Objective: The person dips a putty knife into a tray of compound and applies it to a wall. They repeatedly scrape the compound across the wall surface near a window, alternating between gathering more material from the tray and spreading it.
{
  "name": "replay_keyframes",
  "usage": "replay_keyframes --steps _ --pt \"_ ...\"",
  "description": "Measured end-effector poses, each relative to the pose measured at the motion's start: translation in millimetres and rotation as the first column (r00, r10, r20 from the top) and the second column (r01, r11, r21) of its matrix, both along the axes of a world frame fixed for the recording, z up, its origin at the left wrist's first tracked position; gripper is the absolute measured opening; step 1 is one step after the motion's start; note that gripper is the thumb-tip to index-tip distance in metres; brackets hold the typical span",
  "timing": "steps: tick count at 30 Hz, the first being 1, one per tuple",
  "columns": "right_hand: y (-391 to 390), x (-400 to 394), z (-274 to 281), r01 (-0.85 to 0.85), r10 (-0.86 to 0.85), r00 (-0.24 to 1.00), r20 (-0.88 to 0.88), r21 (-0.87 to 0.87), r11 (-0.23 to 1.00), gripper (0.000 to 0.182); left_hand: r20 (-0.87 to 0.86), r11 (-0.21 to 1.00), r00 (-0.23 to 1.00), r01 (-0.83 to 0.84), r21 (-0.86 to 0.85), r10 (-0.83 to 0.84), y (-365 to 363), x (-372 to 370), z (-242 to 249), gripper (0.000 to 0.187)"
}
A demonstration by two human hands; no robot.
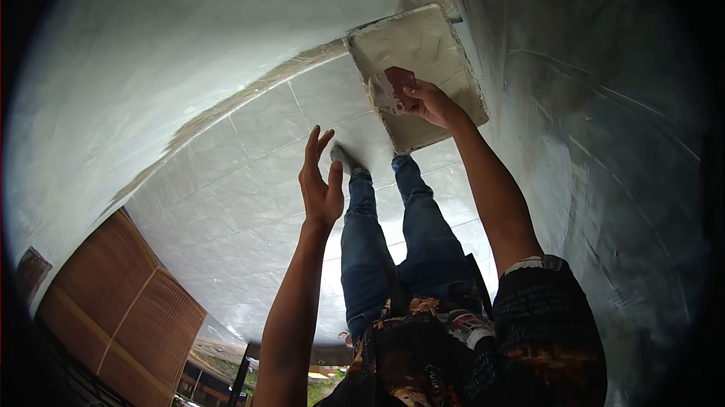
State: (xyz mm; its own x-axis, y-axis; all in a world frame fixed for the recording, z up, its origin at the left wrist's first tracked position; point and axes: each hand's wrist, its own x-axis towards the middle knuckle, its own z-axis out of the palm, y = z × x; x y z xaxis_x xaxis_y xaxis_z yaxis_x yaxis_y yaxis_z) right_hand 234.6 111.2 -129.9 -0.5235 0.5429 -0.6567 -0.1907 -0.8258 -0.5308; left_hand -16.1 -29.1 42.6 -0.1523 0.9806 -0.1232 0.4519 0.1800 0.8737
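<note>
- Brown slatted panels (pixel 113 309) stand at the lower left, with part of the outdoors showing just beside them.
- A pale, smooth grey wall (pixel 136 67) curves across the upper left, with a rough, browner strip along its edge by the floor.
- The tiled floor (pixel 249 158), light grey with thin joint lines, spreads out from that strip.
- The left hand (pixel 320 180) is raised over the floor, well apart from the tray; its grip is wide, fingers extended and thumb apart.
- A dark shoe (pixel 346 158) shows just beyond the left hand, below one leg of the blue jeans (pixel 366 233).
- The scraper (pixel 400 78), dark red with pale paste smeared on it, is over the left part of the tray, tilted.
- The right hand (pixel 430 103) has its grip closed around the scraper, thumb on the near face.
- The rectangular tray (pixel 477 82) holds a spread of pale paste (pixel 430 37); its near edge overlaps the view of the other foot, and what supports it cannot be told.
- A darker grey, streaked wall (pixel 559 143) rises at the right.
</note>
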Motion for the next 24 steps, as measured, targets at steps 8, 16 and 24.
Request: replay_keyframes --steps 8,16,24 --pt "-17.2 -4.4 144.3 0.182 -0.160 0.940 -0.300 0.044 0.982 0.040 0.039 0.978 0.996 -0.083 0.193 0.076 26.5 -2.9 68.8 0.066" --pt "-7.8 -33.7 282.2 0.287 -0.144 0.859 -0.492 0.229 0.930 0.042 0.060 0.873 0.992 -0.127 0.470 0.112 45.8 -6.9 166.3 0.070" --pt "-14.1 -84.0 399.2 0.326 -0.042 0.827 -0.561 0.416 0.849 0.050 0.096 0.685 0.985 -0.169 0.709 0.144 53.5 -50.0 268.8 0.076"
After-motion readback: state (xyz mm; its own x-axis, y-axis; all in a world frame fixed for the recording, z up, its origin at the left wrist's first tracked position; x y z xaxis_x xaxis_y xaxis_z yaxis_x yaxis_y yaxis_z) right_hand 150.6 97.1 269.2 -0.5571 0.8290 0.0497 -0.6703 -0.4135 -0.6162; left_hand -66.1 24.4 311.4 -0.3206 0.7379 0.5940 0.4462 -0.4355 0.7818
